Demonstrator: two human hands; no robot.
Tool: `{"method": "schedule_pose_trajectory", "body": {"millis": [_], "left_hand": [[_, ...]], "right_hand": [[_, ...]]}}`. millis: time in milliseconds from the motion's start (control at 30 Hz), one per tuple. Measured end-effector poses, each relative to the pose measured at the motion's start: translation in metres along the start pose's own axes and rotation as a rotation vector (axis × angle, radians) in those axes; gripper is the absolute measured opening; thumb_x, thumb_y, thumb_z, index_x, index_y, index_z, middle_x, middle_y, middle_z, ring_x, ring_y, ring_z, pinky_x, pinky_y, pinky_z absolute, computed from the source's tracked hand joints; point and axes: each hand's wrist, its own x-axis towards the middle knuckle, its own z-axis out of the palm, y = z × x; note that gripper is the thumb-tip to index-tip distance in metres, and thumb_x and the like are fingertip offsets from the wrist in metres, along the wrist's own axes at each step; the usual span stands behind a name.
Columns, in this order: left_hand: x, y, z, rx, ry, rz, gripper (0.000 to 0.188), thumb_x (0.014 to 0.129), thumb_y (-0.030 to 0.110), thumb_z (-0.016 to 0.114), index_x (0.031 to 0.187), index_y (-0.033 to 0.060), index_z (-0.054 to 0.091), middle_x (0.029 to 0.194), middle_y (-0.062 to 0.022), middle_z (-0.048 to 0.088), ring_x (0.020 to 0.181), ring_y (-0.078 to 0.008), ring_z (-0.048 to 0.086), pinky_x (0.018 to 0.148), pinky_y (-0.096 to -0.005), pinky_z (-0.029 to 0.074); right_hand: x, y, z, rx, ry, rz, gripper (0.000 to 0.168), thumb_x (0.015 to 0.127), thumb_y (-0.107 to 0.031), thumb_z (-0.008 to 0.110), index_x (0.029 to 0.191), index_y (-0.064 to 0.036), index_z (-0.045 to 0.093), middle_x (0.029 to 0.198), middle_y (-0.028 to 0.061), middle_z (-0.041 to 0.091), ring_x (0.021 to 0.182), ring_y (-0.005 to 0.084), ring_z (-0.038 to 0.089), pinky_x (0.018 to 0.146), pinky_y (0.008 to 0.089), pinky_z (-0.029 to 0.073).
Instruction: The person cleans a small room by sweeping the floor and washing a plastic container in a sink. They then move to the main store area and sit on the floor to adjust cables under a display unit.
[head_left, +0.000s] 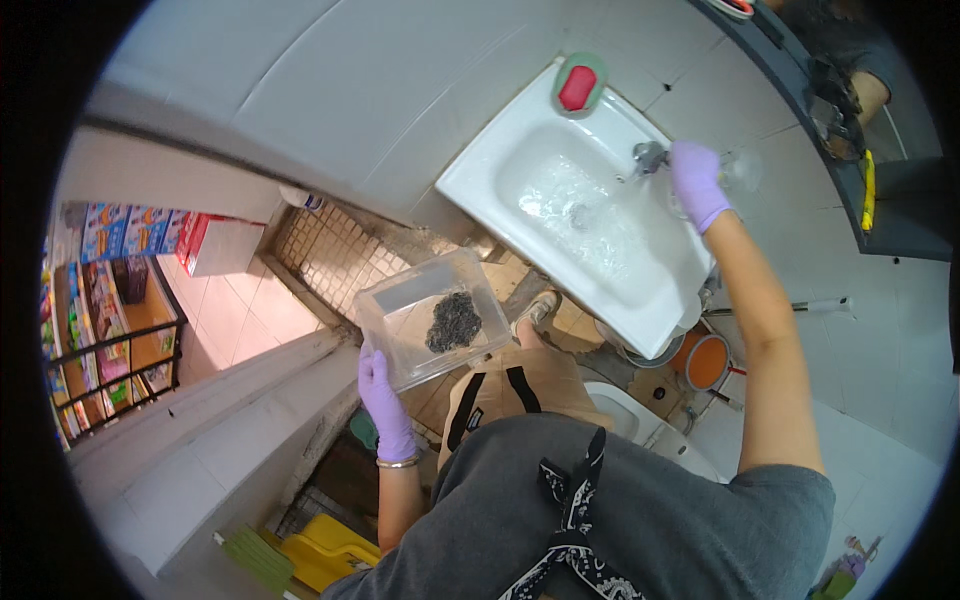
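Note:
My left hand (384, 405), in a purple glove, grips the near left edge of a clear plastic bin (397, 341). The bin is held tilted beside the sink, and a dark clump of fibrous-looking material (454, 322) lies on its bottom. My right hand (696, 184), gloved the same way, is at the chrome faucet (649, 157) of a white washbasin (480, 169). Its fingers are turned away from view, so what they grip is unclear. A blurred translucent thing (741, 172) shows just past that hand. Rippling water (577, 214) lies in the basin.
Red soap (577, 88) rests in a green dish on the basin's corner. A dark shelf (795, 97) and mirror stand at the right. Below the basin are buckets, one orange inside (707, 362), beside a toilet (622, 409). Stocked shelves (112, 330) show through the doorway at left.

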Motion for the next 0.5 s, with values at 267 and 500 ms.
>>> {"method": "schedule_pose_trajectory", "body": {"millis": [267,500], "left_hand": [[0.035,-0.135,-0.083,0.209,0.051,-0.052,0.032,0.098,0.015,0.055,0.124,-0.0024,0.054,0.105,-0.0016,0.059,0.093,-0.0082,0.053,0.086,-0.0234,0.043],[0.091,-0.309,-0.090,0.253,0.088,-0.358,0.042,0.092,0.027,0.064,0.120,-0.0034,0.057,0.104,-0.0054,0.064,0.093,-0.0123,0.057,0.086,-0.0259,0.045]], "right_hand": [[0.004,-0.002,-0.011,-0.072,0.075,0.175,0.027,0.091,-0.027,0.056,0.104,-0.008,0.068,0.104,0.0164,0.067,0.098,0.0348,0.065,0.079,0.0415,0.053],[-0.211,-0.176,0.037,0.717,0.206,0.065,0.021,0.091,-0.017,0.061,0.107,-0.005,0.068,0.107,0.0156,0.068,0.098,0.0272,0.066,0.086,0.0370,0.051]]}}
